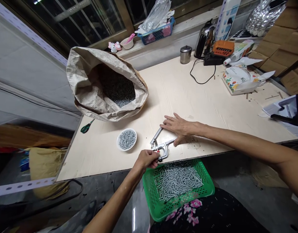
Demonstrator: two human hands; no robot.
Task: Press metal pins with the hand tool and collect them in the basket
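Silver snap-fastener pliers (165, 149) lie on the table near its front edge, with their handles spread apart and a spring between them. My left hand (148, 158) is closed in a pinch at the jaws, beside a small red part; what its fingertips hold is too small to make out. My right hand (178, 127) spreads over the handle ends, fingers stretched out by the upper handle and thumb by the lower one. Left of the pliers stands a white bowl (127, 139) of small metal pieces. Below the table edge, a green basket (149, 197) contains many short metal tubular pieces.
A large open sack (83, 77) with small dark metal pieces stands at the back left. Green-handled scissors (85, 128) lie near the left edge. Toward the back right are a metal canister (185, 55), a kettle (204, 40), an orange battery (223, 48) and a tissue pack (238, 81).
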